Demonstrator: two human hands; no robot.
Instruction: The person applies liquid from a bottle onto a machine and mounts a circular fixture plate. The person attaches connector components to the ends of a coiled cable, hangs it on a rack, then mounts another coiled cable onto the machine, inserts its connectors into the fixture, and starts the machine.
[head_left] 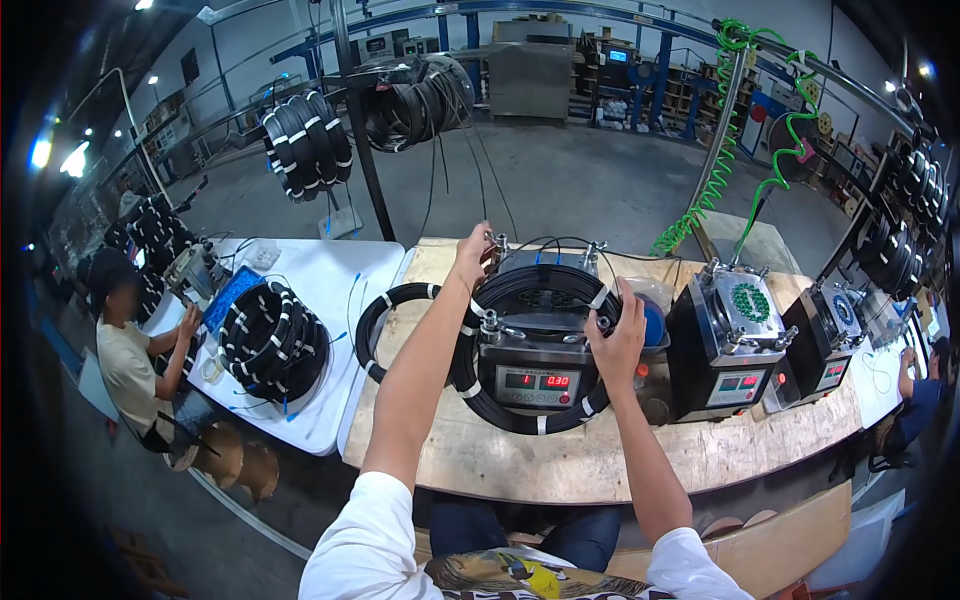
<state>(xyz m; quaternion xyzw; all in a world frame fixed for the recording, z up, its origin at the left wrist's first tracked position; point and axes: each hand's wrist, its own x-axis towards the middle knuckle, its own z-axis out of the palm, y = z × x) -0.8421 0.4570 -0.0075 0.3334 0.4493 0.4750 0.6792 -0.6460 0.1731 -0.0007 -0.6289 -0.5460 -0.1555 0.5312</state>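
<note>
A black machine (560,362) with a red digital display stands in front of me on the wooden tabletop. A coil of black cable (541,424) with white ties lies around it and over its top. My left hand (474,256) reaches to the back left corner, its fingers closed around a metal clamp (495,243). At the front right corner, my right hand (617,328) is closed on another metal clamp (603,322), beside a white-tied part of the coil. The fingers partly hide both clamps. A third clamp (490,322) sits at the front left.
Two similar machines (715,345) (832,325) stand to the right. A white table (330,290) on the left bears a pile of cable coils (272,342); a person (135,350) sits beyond. Green coiled hoses (715,190) hang from a pole. Another person (915,400) is far right.
</note>
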